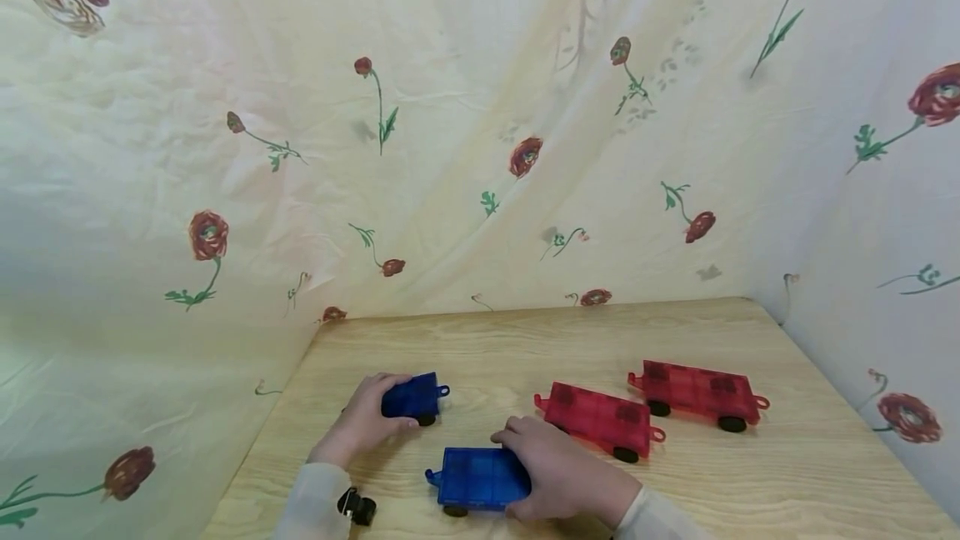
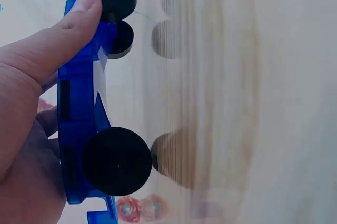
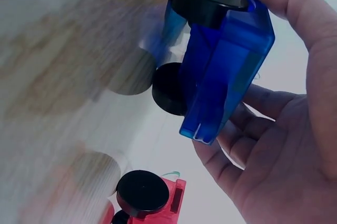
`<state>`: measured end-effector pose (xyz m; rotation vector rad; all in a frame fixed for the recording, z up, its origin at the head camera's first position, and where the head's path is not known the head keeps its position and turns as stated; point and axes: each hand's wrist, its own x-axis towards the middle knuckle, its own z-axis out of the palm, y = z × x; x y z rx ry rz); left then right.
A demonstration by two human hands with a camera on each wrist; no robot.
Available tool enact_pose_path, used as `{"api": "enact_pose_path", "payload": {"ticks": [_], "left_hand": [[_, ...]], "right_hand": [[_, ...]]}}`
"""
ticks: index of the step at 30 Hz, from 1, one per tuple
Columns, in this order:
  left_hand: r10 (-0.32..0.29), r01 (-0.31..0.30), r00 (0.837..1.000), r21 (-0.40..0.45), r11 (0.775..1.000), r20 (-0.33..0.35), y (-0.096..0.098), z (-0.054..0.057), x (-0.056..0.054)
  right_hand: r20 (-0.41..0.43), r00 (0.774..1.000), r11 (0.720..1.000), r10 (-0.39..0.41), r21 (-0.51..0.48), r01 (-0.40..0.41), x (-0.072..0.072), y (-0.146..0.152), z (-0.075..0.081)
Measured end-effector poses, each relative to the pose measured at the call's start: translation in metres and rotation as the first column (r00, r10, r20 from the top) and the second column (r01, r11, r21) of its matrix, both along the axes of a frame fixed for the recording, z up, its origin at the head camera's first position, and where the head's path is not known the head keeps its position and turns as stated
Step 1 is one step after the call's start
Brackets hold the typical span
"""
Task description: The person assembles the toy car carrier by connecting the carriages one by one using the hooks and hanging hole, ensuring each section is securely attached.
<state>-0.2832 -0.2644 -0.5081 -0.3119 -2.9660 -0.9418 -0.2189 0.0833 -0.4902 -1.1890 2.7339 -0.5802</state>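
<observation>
The left grip (image 1: pixel 366 415) clasps the left blue wagon (image 1: pixel 415 397), and the right grip (image 1: pixel 561 473) holds the right blue wagon (image 1: pixel 482 477) between thumb and fingers, both wagons being at the desk (image 1: pixel 480 338). The step in hand seems to be the positioning of these two, so the next move would call for aligning the ring (image 1: pixel 444 391) with the hook (image 1: pixel 432 477). Farther right stand the front red wagon (image 1: pixel 600 421) and the rear red wagon (image 1: pixel 699 391), near each other.
</observation>
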Motion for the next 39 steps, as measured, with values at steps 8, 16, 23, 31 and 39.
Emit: {"api": "enact_pose_path", "payload": {"ticks": [8,16,23,31,39], "left_hand": [[0.017,-0.017,1.0,0.055,0.998,-0.004,-0.009,0.003,0.007],[0.061,-0.061,0.998,0.066,0.996,-0.008,-0.015,0.004,0.015],[0.053,-0.053,0.999,0.089,0.995,-0.004,-0.018,0.004,0.02],[0.044,-0.044,0.999,0.114,0.993,0.001,-0.024,0.002,0.02],[0.038,-0.037,0.999,0.13,0.991,-0.006,-0.026,-0.001,0.02]], "right_hand": [[-0.03,0.999,0.999,-0.038,-0.016,0.038,-0.008,-0.004,-0.004],[-0.011,0.996,0.994,-0.093,-0.056,0.093,-0.017,-0.002,-0.003],[-0.013,0.99,0.989,-0.14,-0.053,0.139,-0.026,-0.002,-0.002],[-0.028,0.984,0.984,-0.175,-0.049,0.174,-0.033,-0.006,0.0],[-0.047,0.976,0.975,-0.214,-0.063,0.211,-0.038,-0.009,-0.006]]}}
